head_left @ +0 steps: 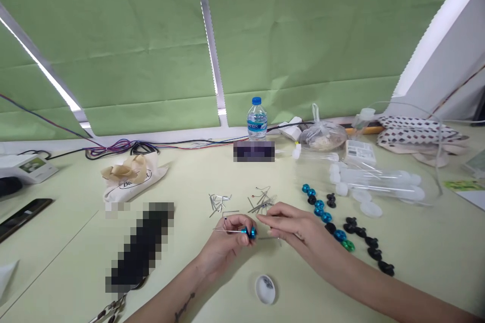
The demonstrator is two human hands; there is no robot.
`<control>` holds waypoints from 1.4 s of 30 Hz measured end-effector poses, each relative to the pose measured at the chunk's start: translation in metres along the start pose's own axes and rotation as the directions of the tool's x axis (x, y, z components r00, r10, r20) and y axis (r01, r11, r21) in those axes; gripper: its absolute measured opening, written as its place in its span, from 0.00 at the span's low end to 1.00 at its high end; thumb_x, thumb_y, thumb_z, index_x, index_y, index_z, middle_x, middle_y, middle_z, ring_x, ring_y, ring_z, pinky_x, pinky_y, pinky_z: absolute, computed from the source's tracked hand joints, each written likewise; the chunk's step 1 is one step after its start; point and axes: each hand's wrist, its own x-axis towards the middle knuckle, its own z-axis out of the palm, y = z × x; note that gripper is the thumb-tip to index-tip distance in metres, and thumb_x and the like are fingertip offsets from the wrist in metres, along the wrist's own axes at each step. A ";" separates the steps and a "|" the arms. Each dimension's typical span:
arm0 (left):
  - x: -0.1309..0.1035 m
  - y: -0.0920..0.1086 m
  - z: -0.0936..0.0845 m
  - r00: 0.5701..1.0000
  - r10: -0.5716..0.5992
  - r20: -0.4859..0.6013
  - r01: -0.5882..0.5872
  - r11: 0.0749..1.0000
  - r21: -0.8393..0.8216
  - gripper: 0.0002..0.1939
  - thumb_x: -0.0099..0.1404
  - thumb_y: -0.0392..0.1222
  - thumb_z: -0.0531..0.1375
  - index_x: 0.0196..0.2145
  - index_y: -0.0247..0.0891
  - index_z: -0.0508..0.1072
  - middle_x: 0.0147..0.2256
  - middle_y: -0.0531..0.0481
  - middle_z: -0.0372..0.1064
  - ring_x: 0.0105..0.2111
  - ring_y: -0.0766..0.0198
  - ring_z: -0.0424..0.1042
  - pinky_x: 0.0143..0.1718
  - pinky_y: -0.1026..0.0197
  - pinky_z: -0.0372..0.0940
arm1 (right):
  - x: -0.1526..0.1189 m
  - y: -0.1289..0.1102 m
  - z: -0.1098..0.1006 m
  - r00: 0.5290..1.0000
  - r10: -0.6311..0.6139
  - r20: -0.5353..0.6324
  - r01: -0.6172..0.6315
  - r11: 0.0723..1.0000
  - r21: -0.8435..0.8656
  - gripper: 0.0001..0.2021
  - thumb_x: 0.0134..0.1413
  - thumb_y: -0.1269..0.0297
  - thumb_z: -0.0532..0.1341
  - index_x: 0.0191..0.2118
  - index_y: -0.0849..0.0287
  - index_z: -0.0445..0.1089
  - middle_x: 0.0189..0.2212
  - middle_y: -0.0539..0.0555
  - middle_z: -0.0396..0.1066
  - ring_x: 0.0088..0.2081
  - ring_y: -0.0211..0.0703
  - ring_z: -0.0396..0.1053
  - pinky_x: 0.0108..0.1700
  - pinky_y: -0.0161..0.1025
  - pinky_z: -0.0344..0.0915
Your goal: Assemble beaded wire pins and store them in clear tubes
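Note:
My left hand is closed around a shiny blue and black round metal piece, near the middle of the table. A thin metal rod sticks out from it to the left. To the right, my right hand is held with its fingers stretched toward the left hand, and no object shows clearly in it. A thin bent metal piece shows just under its fingertips; I cannot tell whether they touch it. Behind the hands lie a pile of metal pins and a bunch of small L-shaped keys.
A small white cap with tiny parts sits in front. Blue round pieces and black pieces form rows at right, near clear plastic tubes. A water bottle, a cloth pouch and a phone stand or lie farther out.

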 end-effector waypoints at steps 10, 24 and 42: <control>-0.005 -0.007 0.007 0.998 -0.052 -0.018 0.051 0.997 -0.052 0.12 0.48 0.39 0.70 0.31 0.32 0.77 0.29 0.48 0.71 0.30 0.66 0.70 0.35 0.65 0.63 | -0.008 0.012 0.010 0.998 0.020 -0.052 -0.017 0.999 0.042 0.22 0.62 0.73 0.50 0.57 0.46 0.61 0.43 0.51 0.70 0.43 0.41 0.70 0.43 0.39 0.69; -0.006 -0.015 0.006 0.996 -0.056 -0.068 0.043 0.983 -0.178 0.10 0.50 0.35 0.70 0.31 0.32 0.75 0.25 0.50 0.74 0.25 0.72 0.71 0.31 0.71 0.64 | -0.016 0.014 0.022 0.972 -0.089 -0.217 0.103 0.993 0.052 0.06 0.59 0.66 0.58 0.42 0.53 0.68 0.34 0.53 0.67 0.35 0.41 0.68 0.32 0.36 0.68; -0.007 -0.020 0.007 0.992 -0.104 -0.068 0.087 0.972 -0.217 0.10 0.50 0.33 0.69 0.30 0.32 0.74 0.26 0.49 0.74 0.25 0.71 0.72 0.30 0.71 0.65 | -0.023 0.019 0.030 0.957 -0.158 -0.242 0.193 0.973 0.125 0.09 0.59 0.70 0.57 0.41 0.52 0.72 0.35 0.54 0.66 0.32 0.38 0.69 0.32 0.34 0.73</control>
